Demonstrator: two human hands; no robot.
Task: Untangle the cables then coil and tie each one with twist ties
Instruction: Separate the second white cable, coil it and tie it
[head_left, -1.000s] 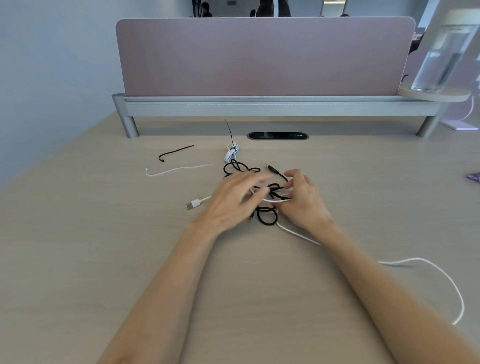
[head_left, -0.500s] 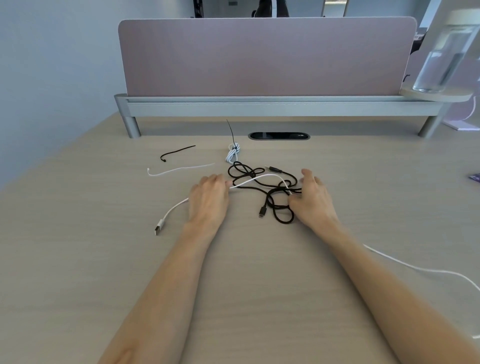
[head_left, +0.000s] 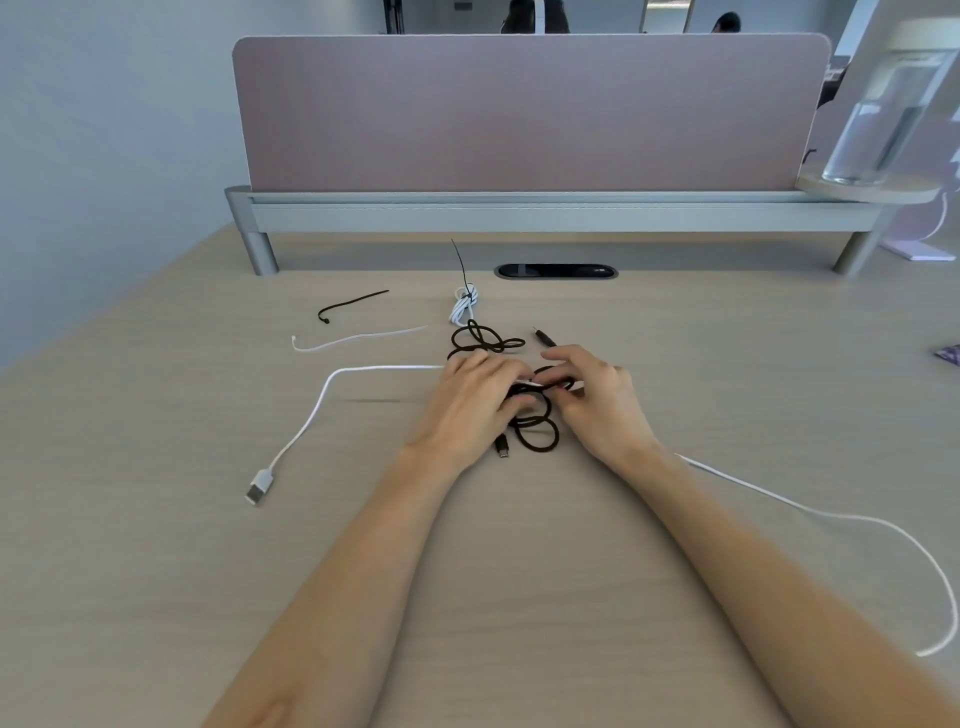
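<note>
A black cable (head_left: 539, 439) lies in tangled loops at the desk's middle, with a white cable (head_left: 318, 408) threaded through it. The white cable's USB plug (head_left: 258, 487) rests at the left, and its other length (head_left: 883, 525) trails off to the right. My left hand (head_left: 470, 402) lies over the tangle, its fingers curled round the white cable. My right hand (head_left: 600, 402) faces it and pinches a black loop. Behind the tangle sits a small white cable coil (head_left: 464, 306) bound with a black tie. A loose black twist tie (head_left: 353, 304) and a white twist tie (head_left: 358, 338) lie at the back left.
A pink divider panel (head_left: 530, 111) on a grey rail closes the back of the desk (head_left: 156, 571). A cable port (head_left: 556, 271) is set in the desk before it. A clear water bottle (head_left: 883, 114) stands on a small shelf at the right.
My hands were apart, the left one drawing the white cable leftward. Now both have come together over the tangle, and the white cable's plug end lies farther out on the left.
</note>
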